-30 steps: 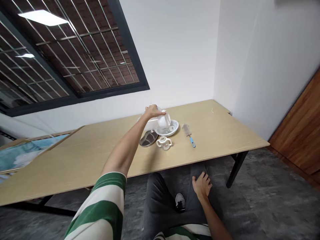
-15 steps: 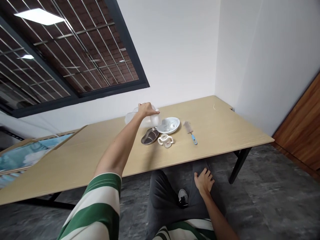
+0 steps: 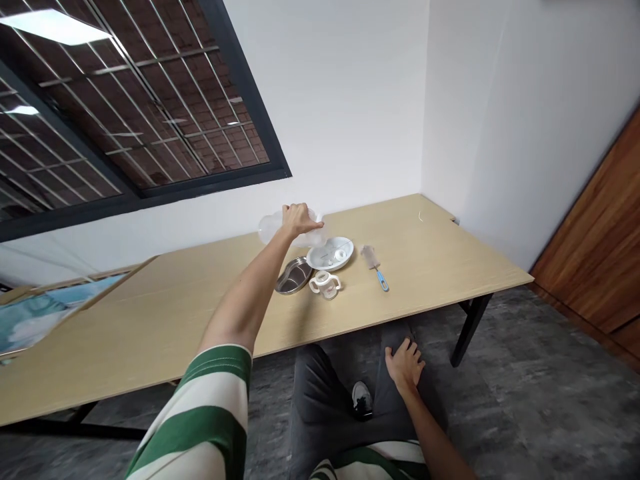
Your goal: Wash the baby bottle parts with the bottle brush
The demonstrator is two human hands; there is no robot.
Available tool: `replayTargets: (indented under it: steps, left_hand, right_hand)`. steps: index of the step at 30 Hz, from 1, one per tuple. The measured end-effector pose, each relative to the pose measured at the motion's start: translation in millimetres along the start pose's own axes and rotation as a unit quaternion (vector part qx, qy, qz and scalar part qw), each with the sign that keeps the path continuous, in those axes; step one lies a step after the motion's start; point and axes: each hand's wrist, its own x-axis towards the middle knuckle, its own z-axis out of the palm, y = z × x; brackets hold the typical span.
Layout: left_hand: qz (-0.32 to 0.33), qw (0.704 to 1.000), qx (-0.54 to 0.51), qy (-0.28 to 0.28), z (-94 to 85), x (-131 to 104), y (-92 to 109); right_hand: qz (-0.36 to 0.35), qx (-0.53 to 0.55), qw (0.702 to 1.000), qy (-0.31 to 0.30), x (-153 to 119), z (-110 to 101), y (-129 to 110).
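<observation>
My left hand (image 3: 297, 220) is closed on a translucent white plastic jug (image 3: 271, 229), held on its side above the table. Its right end reaches over a white oval basin (image 3: 320, 261), which holds a small white ring-shaped part (image 3: 341, 255) and some clear pieces. Whether liquid runs out of the jug, I cannot tell. Below it lies a kidney-shaped steel tray (image 3: 294, 276). Beside the tray stands a small clear cup with two cream handles (image 3: 327, 285). My right hand (image 3: 405, 363) rests on my thigh, fingers spread, holding nothing.
A bottle brush (image 3: 376, 268) with a blue handle lies right of the basin on the wooden table (image 3: 430, 267). A thin white curved piece (image 3: 421, 217) lies farther back. At the left is a bin with light-blue cloth (image 3: 45, 313). A barred window and walls bound the far side.
My left hand has carried the jug a little to the right, farther over the basin. The view has shifted slightly right. My right hand stays on the thigh.
</observation>
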Motion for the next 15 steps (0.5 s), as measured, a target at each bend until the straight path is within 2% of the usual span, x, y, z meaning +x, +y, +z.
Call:
replayTargets:
  steps: [2,5,10,13,15]
  left_hand:
    - [0.009,0.999,0.033,-0.007,-4.3,-2,0]
    - [-0.002,0.999,0.028,-0.038,-11.3,-3,3]
    - [-0.044,0.99,-0.087,-0.101,-18.2,-1,13]
    - [-0.067,0.984,-0.138,-0.085,-18.0,1,19]
    - [-0.069,0.986,-0.137,-0.06,-16.8,3,20]
  right_hand:
    - [0.001,-0.001,1.0,-0.004,1,-1,0]
    - [0.0,-0.004,1.0,0.002,3,-2,-1]
    - [-0.002,-0.002,1.0,0.007,3,-1,-2]
    - [-0.001,0.002,1.0,0.011,2,1,-2]
    - [-0.002,0.004,1.0,0.011,2,3,-1]
